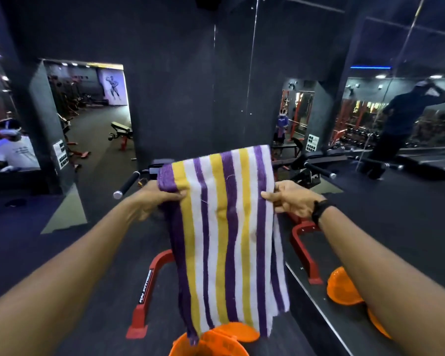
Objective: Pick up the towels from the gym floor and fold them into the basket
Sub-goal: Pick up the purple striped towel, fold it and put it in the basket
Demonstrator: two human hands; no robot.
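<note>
Purple, yellow and white striped towel (226, 227), hanging doubled, side edges pinched by both hands, above orange basket (208, 345)

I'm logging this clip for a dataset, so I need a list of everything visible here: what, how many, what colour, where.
towel: one, purple, yellow and white stripes, held up at centre, hanging down over the basket
basket: one, orange, bottom centre on the floor
basket reflection: orange, in the mirror at lower right
bench frame: one, red with black padded handles, behind the towel
mirrors: dark wall panels, reflecting gym machines and people
floor: dark, rubber-like
watch: one, black, on the right wrist
left hand: pinches the towel's left edge
right hand: pinches the towel's right edge
</note>
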